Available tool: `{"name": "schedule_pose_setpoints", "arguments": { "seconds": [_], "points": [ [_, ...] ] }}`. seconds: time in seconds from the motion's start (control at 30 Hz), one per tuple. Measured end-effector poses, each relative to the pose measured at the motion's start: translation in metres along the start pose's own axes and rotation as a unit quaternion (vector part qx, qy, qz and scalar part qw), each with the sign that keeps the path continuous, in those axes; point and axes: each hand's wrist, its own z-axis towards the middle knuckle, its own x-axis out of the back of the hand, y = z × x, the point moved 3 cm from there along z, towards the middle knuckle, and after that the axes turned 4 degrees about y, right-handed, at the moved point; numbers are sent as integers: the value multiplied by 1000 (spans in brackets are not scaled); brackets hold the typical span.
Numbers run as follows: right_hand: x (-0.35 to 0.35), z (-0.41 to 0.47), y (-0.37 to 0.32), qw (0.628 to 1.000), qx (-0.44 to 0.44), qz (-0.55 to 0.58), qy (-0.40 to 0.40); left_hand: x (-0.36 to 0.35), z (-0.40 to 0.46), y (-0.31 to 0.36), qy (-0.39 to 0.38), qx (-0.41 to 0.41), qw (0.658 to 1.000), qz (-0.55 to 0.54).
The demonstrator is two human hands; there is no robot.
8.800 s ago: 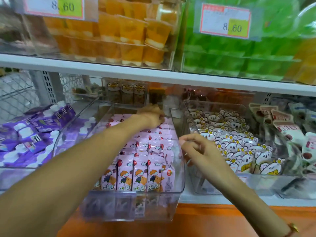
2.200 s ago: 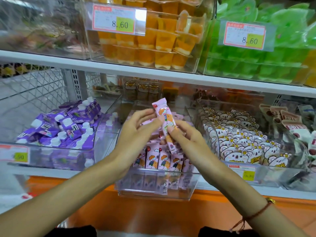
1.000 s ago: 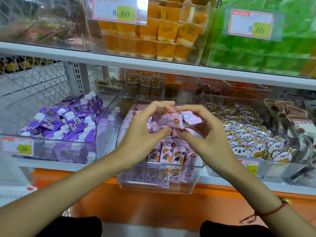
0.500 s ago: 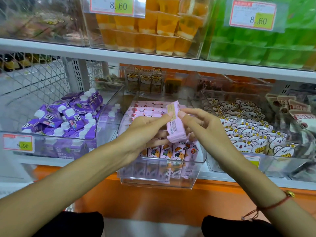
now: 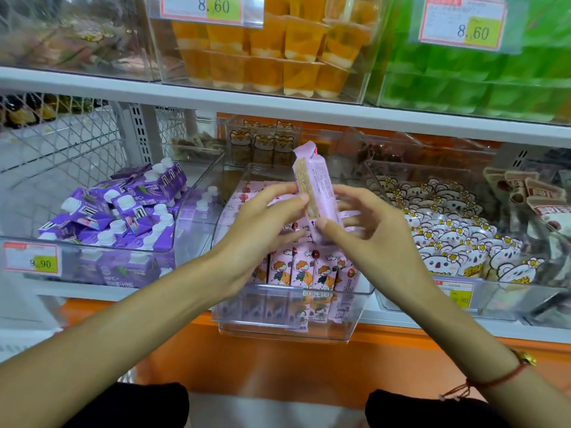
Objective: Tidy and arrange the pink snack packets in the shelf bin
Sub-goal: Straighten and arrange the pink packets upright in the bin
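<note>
A clear shelf bin [image 5: 287, 329] juts out from the middle shelf, filled with rows of pink snack packets [image 5: 304, 271] standing upright. Above the bin I hold one pink packet [image 5: 315, 183] almost upright, its printed back side facing me. My left hand [image 5: 262, 223] pinches its left edge with fingers and thumb. My right hand [image 5: 367, 230] pinches its lower end with the thumb in front and the fingers behind. The bin's middle rows are hidden by my hands.
A bin of purple drink cartons [image 5: 123, 211] stands left, a bin of white bear packets [image 5: 448, 242] right. The upper shelf [image 5: 278, 109] carries orange jelly cups [image 5: 272, 57] and green packs [image 5: 479, 72]. An orange panel [image 5: 278, 366] runs below.
The packet I hold has turned from lying low over the bin to standing upright and higher, back side toward me. Both hands rose slightly with it.
</note>
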Motion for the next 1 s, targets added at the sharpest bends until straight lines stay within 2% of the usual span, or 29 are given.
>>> {"name": "schedule_pose_setpoints", "arguments": {
  "seconds": [0.1, 0.17, 0.27, 0.33, 0.4, 0.53, 0.6, 0.7, 0.83, 0.93, 1.0],
  "points": [
    [11, 0, -4, 982, 126, -131, 50, 7, 3, 8, -12, 28, 998, 49],
    [13, 0, -5, 963, 181, -193, 53, 10, 3, 11, -36, 58, 995, 76],
    [10, -2, -4, 951, 217, -217, 33, 10, 2, 9, -14, 48, 993, 104],
    [11, -2, -2, 951, 224, -210, 16, 10, 3, 7, 18, 42, 997, 69],
    [12, 0, 4, 963, 178, -200, 13, 12, 7, 11, 27, 9, 998, 47],
    [16, 3, 30, 980, -10, -200, -11, 11, 34, 19, 83, -103, 979, 153],
    [15, 1, 40, 979, -66, -185, -47, 3, 53, 16, 94, -131, 968, 192],
    [16, 1, 46, 983, -87, -146, -66, -14, 83, 8, 93, -147, 951, 255],
    [20, 1, 48, 987, -82, -119, -68, -27, 110, -6, 54, -145, 924, 350],
    [22, 1, 49, 988, -90, -109, -69, -28, 120, -6, 13, -168, 878, 447],
    [23, 1, 50, 988, -91, -107, -71, -32, 128, -1, -55, -184, 838, 512]
  ]
}}
